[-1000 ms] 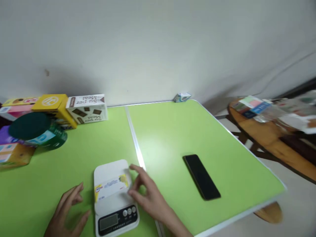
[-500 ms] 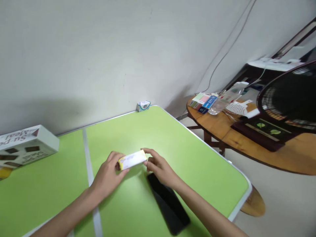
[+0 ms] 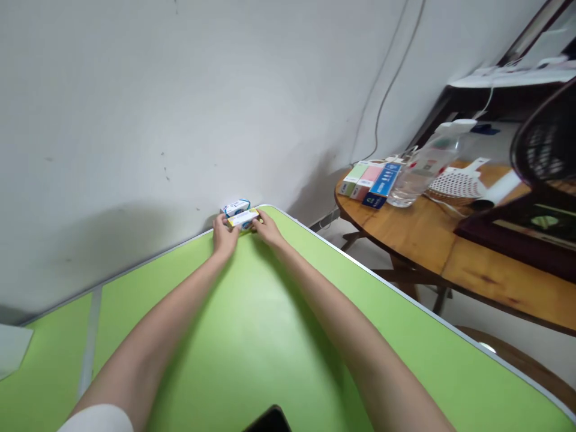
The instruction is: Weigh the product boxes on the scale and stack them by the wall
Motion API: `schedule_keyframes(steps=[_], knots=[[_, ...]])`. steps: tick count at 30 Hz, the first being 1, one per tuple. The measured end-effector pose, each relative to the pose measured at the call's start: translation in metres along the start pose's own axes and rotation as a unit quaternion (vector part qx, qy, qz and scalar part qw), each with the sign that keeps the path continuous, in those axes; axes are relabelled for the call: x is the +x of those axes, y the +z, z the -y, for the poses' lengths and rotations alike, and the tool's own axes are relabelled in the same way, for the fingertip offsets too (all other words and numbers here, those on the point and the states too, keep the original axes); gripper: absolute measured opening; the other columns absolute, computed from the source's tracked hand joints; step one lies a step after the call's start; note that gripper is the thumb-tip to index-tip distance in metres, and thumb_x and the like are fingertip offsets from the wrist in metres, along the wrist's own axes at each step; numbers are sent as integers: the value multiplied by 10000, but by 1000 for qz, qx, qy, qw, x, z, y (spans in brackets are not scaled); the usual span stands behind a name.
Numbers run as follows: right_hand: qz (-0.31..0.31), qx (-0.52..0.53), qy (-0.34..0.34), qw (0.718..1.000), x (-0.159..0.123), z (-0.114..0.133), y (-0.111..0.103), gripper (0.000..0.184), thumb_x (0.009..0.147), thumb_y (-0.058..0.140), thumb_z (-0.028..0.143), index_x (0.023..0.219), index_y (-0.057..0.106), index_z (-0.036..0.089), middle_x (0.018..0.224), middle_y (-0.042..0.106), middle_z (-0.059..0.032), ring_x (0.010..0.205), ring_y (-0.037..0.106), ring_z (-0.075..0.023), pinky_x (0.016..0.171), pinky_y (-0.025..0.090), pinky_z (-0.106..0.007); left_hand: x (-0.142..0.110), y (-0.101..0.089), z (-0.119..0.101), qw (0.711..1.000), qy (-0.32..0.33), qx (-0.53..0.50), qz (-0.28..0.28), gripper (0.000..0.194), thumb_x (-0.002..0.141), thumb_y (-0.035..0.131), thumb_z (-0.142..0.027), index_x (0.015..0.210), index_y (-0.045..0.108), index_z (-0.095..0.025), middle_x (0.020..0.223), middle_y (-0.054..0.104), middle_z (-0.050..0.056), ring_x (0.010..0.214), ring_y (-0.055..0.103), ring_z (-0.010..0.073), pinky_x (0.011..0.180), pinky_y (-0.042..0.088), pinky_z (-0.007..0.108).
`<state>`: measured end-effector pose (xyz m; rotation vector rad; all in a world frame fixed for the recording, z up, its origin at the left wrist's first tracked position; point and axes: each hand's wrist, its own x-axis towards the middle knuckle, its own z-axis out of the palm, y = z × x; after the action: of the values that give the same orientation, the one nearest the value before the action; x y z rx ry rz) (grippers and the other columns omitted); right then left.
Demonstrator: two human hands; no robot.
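Observation:
At the far corner of the green table (image 3: pixel 252 312), against the wall, I hold a small white and yellow box (image 3: pixel 243 218) by its two ends. My left hand (image 3: pixel 225 236) grips its left end, and my right hand (image 3: pixel 267 227) has its fingers on the right end. Just behind it sits a white and blue box (image 3: pixel 236 207), partly covered by the one I hold. Whether the two boxes touch, I cannot tell.
A black phone (image 3: pixel 271 420) shows at the bottom edge. Part of a white box (image 3: pixel 13 349) is at far left. On the right, a wooden table (image 3: pixel 405 240) bears small cartons (image 3: pixel 369 182), a clear plastic bottle (image 3: pixel 425 165), a white perforated swatter (image 3: pixel 456 183) and a dark fan (image 3: pixel 549 144).
Both hands have carried the white and yellow box away from me, from above the middle of the table to the far corner by the white and blue box. The view has shifted too.

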<state>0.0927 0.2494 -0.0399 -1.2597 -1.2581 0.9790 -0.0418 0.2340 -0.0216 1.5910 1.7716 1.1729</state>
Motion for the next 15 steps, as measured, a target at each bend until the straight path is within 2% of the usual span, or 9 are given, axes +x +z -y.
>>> schedule_keyframes(steps=[2, 6, 11, 15], knots=[[-4, -11, -6, 1000, 17, -8, 6, 472, 727, 488, 109, 1177, 611, 184, 1114, 674, -61, 937, 627, -204, 888, 513, -378, 13, 6, 10, 1000, -3, 3, -21, 528, 760, 652, -114, 1259, 483, -141, 1230, 511, 148, 999, 615, 205, 925, 474, 356], [-16, -29, -4, 999, 39, -23, 11, 476, 698, 508, 86, 1147, 626, 190, 1038, 691, -46, 897, 636, -212, 927, 484, -408, 25, 15, 26, 1000, 14, 18, -13, 407, 780, 647, -160, 1177, 581, -104, 1171, 552, 166, 1032, 611, 247, 956, 456, 369], [-6, -27, 12, 1000, 52, -32, 7, 593, 664, 481, 46, 1229, 580, 196, 828, 692, -3, 609, 623, -158, 772, 539, -364, 26, 29, 31, 999, 38, 18, -14, 363, 816, 622, -215, 1167, 613, -121, 1173, 558, 151, 1022, 612, 238, 948, 458, 341], [-10, -15, 13, 1000, 54, -32, 6, 619, 650, 496, 45, 1253, 541, 178, 849, 696, -11, 661, 632, -145, 721, 547, -307, 29, 38, 30, 999, 36, 4, -27, 422, 805, 644, -226, 1210, 588, -121, 1192, 548, 155, 1063, 602, 245, 952, 459, 341]])
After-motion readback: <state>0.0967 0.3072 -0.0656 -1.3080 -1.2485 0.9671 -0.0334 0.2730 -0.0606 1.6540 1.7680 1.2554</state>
